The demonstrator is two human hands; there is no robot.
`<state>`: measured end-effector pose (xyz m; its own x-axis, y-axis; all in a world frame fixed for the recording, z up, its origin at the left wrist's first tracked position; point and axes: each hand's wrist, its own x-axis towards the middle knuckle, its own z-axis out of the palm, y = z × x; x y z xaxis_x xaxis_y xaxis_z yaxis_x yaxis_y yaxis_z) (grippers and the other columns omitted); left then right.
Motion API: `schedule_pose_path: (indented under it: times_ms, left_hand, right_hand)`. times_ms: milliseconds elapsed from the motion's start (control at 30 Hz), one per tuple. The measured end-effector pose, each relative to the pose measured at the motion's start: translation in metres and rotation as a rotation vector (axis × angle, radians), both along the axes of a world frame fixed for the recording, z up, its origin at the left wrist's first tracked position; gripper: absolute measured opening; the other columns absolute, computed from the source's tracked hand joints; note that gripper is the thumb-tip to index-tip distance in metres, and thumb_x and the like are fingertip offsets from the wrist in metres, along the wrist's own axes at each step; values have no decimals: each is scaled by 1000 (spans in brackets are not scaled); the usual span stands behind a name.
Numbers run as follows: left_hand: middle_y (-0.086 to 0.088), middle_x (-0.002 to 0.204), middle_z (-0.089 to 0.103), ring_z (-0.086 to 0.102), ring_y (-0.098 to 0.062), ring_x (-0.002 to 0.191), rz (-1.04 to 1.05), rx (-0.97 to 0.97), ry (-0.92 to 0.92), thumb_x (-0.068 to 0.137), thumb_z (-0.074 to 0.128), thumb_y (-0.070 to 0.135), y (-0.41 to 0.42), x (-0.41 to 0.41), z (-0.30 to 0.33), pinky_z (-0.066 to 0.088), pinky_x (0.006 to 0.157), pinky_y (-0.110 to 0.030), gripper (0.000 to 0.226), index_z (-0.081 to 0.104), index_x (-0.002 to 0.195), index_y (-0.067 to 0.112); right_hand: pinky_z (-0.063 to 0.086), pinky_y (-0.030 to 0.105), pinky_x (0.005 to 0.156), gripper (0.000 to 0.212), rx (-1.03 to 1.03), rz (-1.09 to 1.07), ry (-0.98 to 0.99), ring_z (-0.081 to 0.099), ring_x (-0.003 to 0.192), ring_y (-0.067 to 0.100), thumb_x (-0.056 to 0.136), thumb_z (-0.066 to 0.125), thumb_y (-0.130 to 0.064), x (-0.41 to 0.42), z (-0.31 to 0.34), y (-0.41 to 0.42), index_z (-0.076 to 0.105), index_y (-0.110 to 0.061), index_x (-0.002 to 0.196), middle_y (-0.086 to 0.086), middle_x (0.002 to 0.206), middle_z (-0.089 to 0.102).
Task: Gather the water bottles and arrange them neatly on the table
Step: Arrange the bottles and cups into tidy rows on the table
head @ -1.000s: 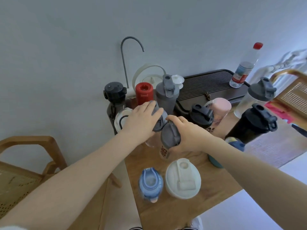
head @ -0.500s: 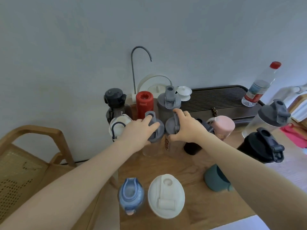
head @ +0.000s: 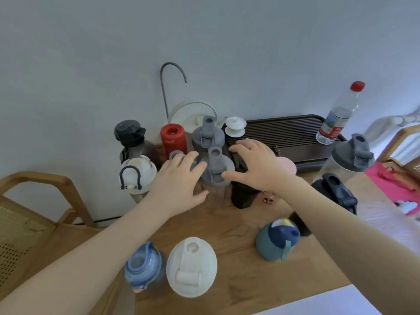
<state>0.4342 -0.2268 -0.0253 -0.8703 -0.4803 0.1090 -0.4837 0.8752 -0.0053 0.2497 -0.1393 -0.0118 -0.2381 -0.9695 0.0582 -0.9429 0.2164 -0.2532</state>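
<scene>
The gray-lidded bottle (head: 217, 170) stands in the back group on the tabletop (head: 238, 258). Left hand (head: 179, 180) and right hand (head: 256, 167) hover beside it, each grip spread apart, holding nothing. Nudge it gently so neighbors stay standing.

A plain pale grey-blue wall (head: 227, 42) backs the wooden table (head: 238, 276), with a cane-backed wooden chair (head: 34, 201) at left, a second cane chair (head: 406, 142) at right, and even, diffuse lighting throughout.
</scene>
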Motion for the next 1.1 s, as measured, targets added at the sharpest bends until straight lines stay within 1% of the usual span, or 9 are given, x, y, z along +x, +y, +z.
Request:
schedule_pose_path:
  times_ms: [67, 133, 200, 333, 467, 600, 733, 900, 1100]
  left_hand:
    - [-18, 129, 54, 53, -38, 115, -131, 45, 79, 76, 63, 37, 13, -20, 3, 49, 88, -47, 50, 57, 118, 9]
    - [-13, 130, 54, 53, -32, 115, -220, 143, 118, 78, 56, 38, 31, -49, 5, 49, 90, -43, 49, 55, 120, 11]
    - [-7, 134, 49, 49, -26, 117, -294, 242, 174, 81, 56, 38, 53, -82, 4, 46, 93, -39, 51, 49, 126, 15]
    - [1, 145, 33, 32, -18, 131, -381, 411, 165, 80, 61, 44, 97, -146, 1, 36, 104, -36, 68, 32, 137, 22]
    - [-4, 155, 14, 21, -26, 138, -371, 320, -41, 71, 62, 62, 130, -197, -2, 25, 110, -44, 91, 18, 143, 29]
    - [-8, 148, 25, 26, -29, 132, -282, 216, -89, 66, 61, 67, 148, -225, -12, 33, 105, -43, 92, 30, 136, 17]
    - [-10, 144, 27, 33, -32, 125, -237, 177, -194, 68, 59, 66, 160, -237, -18, 38, 98, -43, 87, 33, 134, 15]
    - [-8, 153, 7, 33, -40, 124, -241, 245, -323, 71, 58, 61, 157, -247, -17, 41, 95, -46, 84, 25, 139, 24]
    - [-5, 156, -10, 34, -41, 125, -244, 268, -345, 69, 67, 52, 151, -250, -20, 46, 91, -44, 93, 13, 141, 31]
  right_hand:
    - [29, 40, 109, 54, -123, -48, -28, 42, 128, 26, 83, 51, -50, -29, 14, 36, 54, -15, 124, 6, 132, 54]
    - [37, 38, 101, 35, -278, -207, -83, 49, 119, 26, 88, 54, -34, -62, 23, 74, 61, -12, 113, 7, 122, 60]
    - [37, 32, 92, 27, -389, -425, -96, 50, 115, 28, 89, 54, -22, -95, 28, 106, 61, -8, 111, 11, 121, 59]
    - [36, 37, 97, 38, -345, -679, -141, 44, 121, 34, 89, 54, -23, -150, 12, 145, 50, -7, 124, 19, 132, 47]
    - [30, 43, 106, 58, -235, -749, -290, 35, 130, 35, 86, 57, -21, -185, -9, 153, 34, -9, 138, 20, 143, 36]
    - [38, 52, 105, 69, -168, -758, -382, 37, 130, 37, 84, 59, -29, -209, -22, 136, 24, -17, 143, 17, 145, 32]
    - [44, 54, 99, 71, -116, -730, -356, 42, 124, 39, 79, 60, -43, -222, -34, 119, 26, -27, 139, 15, 141, 34]
    - [47, 50, 96, 80, -26, -700, -347, 50, 119, 35, 75, 65, -44, -239, -36, 112, 22, -27, 140, 13, 137, 45]
    - [49, 51, 93, 94, -28, -679, -339, 51, 116, 36, 61, 75, -47, -246, -40, 113, 17, -34, 133, 13, 134, 47]
